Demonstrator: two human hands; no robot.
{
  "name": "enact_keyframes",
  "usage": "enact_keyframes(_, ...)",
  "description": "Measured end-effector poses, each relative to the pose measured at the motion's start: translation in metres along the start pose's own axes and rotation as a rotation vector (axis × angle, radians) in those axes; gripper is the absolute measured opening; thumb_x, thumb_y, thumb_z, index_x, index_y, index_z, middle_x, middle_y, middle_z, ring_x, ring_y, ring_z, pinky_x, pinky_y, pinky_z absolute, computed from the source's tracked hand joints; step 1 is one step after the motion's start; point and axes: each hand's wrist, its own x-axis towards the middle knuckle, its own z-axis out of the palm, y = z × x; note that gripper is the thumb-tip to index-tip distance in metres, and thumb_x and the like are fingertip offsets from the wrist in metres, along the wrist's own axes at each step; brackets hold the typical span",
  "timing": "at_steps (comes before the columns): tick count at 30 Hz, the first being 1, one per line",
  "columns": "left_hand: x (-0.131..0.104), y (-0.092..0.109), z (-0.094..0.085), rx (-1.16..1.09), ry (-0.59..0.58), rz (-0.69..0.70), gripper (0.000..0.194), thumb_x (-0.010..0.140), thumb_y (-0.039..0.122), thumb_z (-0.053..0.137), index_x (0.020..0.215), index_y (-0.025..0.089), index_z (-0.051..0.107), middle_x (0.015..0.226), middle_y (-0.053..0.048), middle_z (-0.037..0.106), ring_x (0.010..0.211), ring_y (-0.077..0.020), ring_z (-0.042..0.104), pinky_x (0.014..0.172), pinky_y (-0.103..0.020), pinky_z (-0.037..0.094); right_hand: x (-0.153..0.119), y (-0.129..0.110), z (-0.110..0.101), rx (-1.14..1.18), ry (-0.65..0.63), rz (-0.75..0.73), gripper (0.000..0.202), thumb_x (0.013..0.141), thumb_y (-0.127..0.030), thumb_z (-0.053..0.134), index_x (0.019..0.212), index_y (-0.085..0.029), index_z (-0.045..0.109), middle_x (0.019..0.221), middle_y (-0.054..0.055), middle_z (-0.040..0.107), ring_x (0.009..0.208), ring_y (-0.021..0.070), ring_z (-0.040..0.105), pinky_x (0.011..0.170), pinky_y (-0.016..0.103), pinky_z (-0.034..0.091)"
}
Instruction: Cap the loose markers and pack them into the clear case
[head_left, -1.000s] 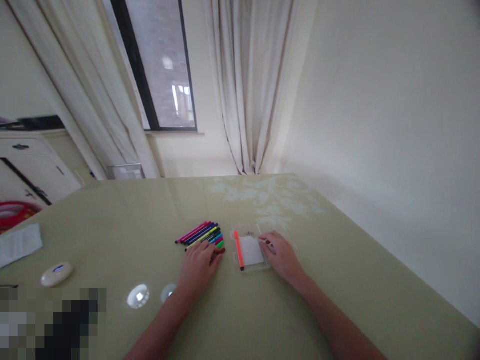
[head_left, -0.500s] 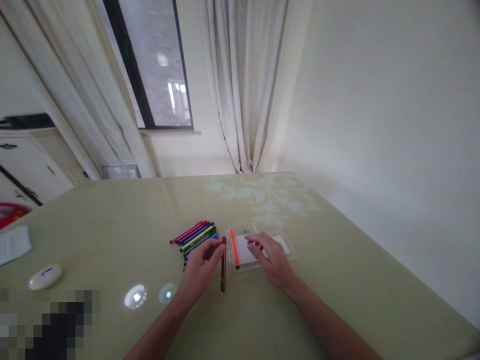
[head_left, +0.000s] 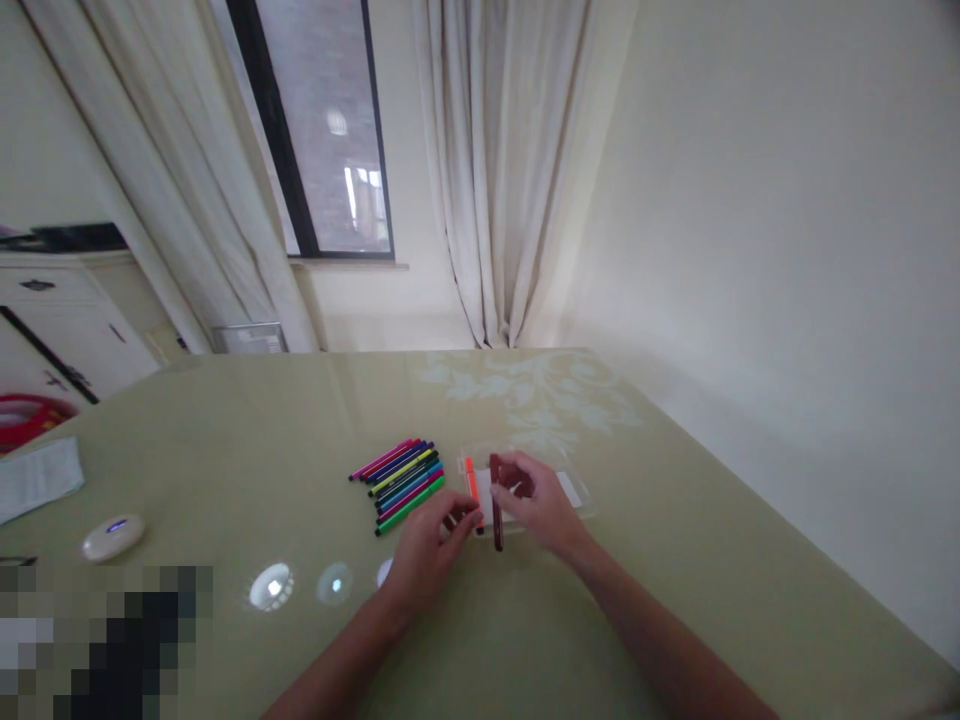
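Note:
Between the thumb and fingers of my right hand (head_left: 534, 498) is a dark red marker (head_left: 496, 525), held over a clear plastic case (head_left: 581, 470) with a white card (head_left: 568, 488) in it. An orange marker (head_left: 472, 480) lies along the case's left side. My left hand (head_left: 435, 535) has its fingertips at the lower end of the orange marker; whether they grip it is hard to tell. Left of the case, several coloured markers lie side by side, with a green marker (head_left: 411, 507) nearest me.
A white oval device (head_left: 112, 538) and a pale folded cloth or paper (head_left: 45, 478) lie on the glossy table (head_left: 225, 440) at the left. A wall borders its right side. Curtains, a window and a white cabinet (head_left: 75, 310) stand beyond.
The dark red marker has passed from my left hand to my right hand and moved right, over the case. My left hand has moved to the orange marker's lower end. The view has shifted slightly.

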Motion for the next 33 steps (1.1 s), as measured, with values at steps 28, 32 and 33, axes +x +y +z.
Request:
enact_keyframes(28, 0.012, -0.022, -0.007, 0.553, -0.092, 0.173, 0.014, 0.100, 0.022, 0.059, 0.113, 0.023, 0.067, 0.112, -0.007, 0.072, 0.107, -0.0260, 0.065, 0.095, -0.042, 0.054, 0.088, 0.039, 0.022, -0.329, -0.105, 0.165, 0.045, 0.090, -0.025, 0.074, 0.133, -0.013, 0.067, 0.087, 0.007, 0.081, 0.072, 0.0188, 0.076, 0.067, 0.025, 0.056)
enact_keyframes(32, 0.011, -0.024, -0.006, 0.537, -0.066, 0.165, 0.017, 0.099, 0.022, 0.060, 0.115, 0.023, 0.067, 0.111, -0.007, 0.073, 0.106, -0.0263, 0.066, 0.093, -0.043, 0.056, 0.086, 0.039, 0.022, -0.377, -0.098, 0.146, 0.043, 0.086, -0.023, 0.076, 0.129, -0.017, 0.071, 0.090, 0.006, 0.081, 0.078, 0.0202, 0.075, 0.074, 0.027, 0.056)
enact_keyframes(33, 0.011, -0.025, -0.005, 0.542, -0.066, 0.182, 0.020, 0.099, 0.021, 0.060, 0.118, 0.023, 0.067, 0.113, -0.008, 0.073, 0.108, -0.0261, 0.066, 0.095, -0.043, 0.056, 0.086, 0.038, 0.023, -0.391, -0.091, 0.138, 0.043, 0.086, -0.023, 0.077, 0.128, -0.017, 0.071, 0.092, 0.006, 0.081, 0.081, 0.0207, 0.075, 0.077, 0.028, 0.055)
